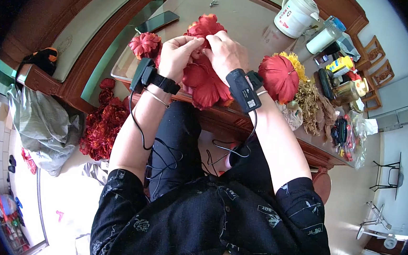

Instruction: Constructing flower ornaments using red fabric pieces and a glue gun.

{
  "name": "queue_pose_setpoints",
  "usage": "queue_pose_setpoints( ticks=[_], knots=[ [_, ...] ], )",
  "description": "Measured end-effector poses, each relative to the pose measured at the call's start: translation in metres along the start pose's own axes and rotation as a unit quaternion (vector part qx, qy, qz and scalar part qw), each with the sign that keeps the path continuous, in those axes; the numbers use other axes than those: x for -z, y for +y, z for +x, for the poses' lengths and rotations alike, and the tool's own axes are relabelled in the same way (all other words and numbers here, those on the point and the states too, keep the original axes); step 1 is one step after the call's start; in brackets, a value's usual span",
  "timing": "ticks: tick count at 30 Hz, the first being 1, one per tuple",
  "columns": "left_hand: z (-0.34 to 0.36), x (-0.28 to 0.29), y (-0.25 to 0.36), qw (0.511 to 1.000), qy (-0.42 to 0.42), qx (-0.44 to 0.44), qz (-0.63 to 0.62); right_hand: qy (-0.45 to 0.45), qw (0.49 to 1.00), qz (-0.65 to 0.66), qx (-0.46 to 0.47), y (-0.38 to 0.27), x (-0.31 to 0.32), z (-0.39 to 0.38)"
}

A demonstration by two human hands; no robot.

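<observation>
Head view, looking down: a person in a dark printed shirt sits at a glossy table (241,18), both hands over a cluster of red artificial flowers. The left hand (175,58) and right hand (229,53) nearly meet, their fingertips bent inward; I can't tell whether they clamp a petal or stem. One upper red bloom (206,26) lies just beyond the fingers; a large lower red bloom (205,82) spreads nearer the person, below them. A small red flower (145,44) lies left of the left hand, near a phone (158,22).
</observation>
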State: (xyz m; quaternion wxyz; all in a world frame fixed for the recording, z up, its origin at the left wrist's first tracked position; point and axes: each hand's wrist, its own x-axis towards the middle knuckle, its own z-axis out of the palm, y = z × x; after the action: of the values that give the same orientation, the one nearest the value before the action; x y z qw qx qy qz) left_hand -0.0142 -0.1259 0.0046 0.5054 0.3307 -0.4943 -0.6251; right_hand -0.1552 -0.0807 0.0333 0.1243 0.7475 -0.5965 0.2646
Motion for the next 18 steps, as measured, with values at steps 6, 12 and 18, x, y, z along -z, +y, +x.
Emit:
queue_pose_setpoints(
  ticks=[6,12,18],
  knots=[
    [-0.006,0.003,-0.005,0.999,-0.031,-0.019,-0.040,0.046,0.998,0.037,0.001,0.009,-0.016,-0.004],
    [0.002,0.007,-0.005,0.997,-0.027,0.029,-0.061,0.031,0.989,0.137,-0.040,0.011,-0.003,-0.001],
    [0.004,0.011,-0.002,0.996,-0.087,0.002,-0.026,-0.004,0.979,0.202,-0.031,0.012,-0.002,0.002]
  ],
)
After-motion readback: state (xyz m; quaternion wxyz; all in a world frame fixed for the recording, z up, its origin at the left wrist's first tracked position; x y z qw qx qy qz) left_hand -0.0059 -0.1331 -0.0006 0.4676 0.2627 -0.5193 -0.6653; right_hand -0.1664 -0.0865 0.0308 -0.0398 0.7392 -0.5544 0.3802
